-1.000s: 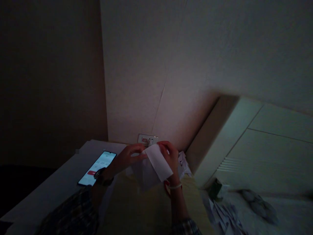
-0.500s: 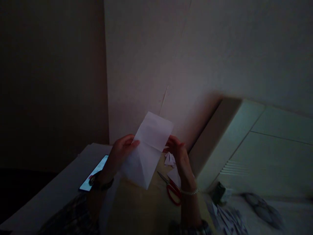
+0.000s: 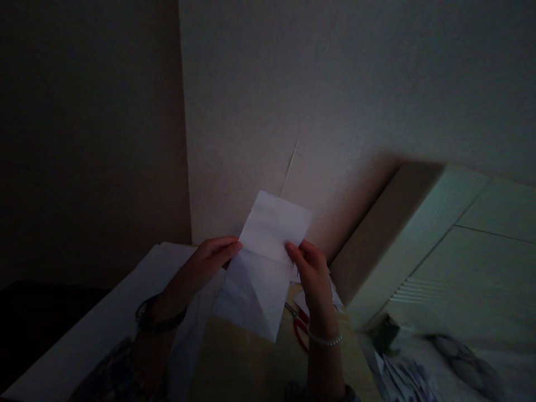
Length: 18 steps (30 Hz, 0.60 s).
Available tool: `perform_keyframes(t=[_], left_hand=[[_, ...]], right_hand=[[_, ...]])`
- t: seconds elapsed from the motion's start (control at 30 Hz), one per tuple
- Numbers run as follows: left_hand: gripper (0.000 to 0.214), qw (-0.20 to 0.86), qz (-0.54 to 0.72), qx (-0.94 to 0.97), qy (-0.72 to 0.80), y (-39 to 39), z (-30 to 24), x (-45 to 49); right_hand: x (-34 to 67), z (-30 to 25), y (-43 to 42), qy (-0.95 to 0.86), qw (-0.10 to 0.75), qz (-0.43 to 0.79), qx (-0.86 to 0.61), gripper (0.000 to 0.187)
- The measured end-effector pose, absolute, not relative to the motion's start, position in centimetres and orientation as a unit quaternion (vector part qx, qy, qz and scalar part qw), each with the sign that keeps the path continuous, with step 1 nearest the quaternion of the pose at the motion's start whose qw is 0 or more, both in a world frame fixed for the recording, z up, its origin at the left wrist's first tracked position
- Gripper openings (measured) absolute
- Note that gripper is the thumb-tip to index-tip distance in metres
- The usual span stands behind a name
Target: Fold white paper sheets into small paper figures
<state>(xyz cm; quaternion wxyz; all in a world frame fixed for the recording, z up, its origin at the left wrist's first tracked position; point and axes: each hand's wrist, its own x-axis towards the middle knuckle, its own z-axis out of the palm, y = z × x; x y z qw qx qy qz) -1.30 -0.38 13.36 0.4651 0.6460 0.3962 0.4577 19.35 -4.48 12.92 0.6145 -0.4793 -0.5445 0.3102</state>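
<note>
My left hand (image 3: pixel 209 259) pinches white paper sheet (image 3: pixel 263 262) at 9 o'clock edge, my right hand (image 3: pixel 312 268) at 3 o'clock edge. Sheet held up above table (image 3: pixel 234 363). Cross and diagonal creases look done; final folds likely left. Red scissors (image 3: pixel 299 326) at sheet's 5 o'clock.

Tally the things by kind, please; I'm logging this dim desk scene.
paper sheet, pinched by left hand and right hand: 1
red scissors: 1
wristwatch: 1
bead bracelet: 1
Total: 4; scraps at right too dim to count.
</note>
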Motion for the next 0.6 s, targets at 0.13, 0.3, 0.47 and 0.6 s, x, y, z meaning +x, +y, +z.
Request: perform_keyframes(t=[0.13,0.3,0.47,0.6], left_hand=[[0.036,0.446,0.461,0.654,0.403,-0.9,14.1,-1.2],[0.039,0.444,0.465,0.649,0.406,-0.7,14.1,-1.2],[0.034,0.491,0.440,0.640,0.395,-0.9,14.0,-1.4],[0.032,0.504,0.419,0.644,0.394,-1.1,14.0,-1.5]], right_hand=[[19.5,13.3,-5.0,-0.541,0.623,0.305,-0.474,0.034],[20.0,13.9,-5.7,-0.554,0.595,0.330,-0.481,0.032],[20.0,14.0,-5.9,-0.552,0.591,0.330,-0.486,0.031],[19.9,14.0,-6.1,-0.568,0.584,0.295,-0.499,0.031]])
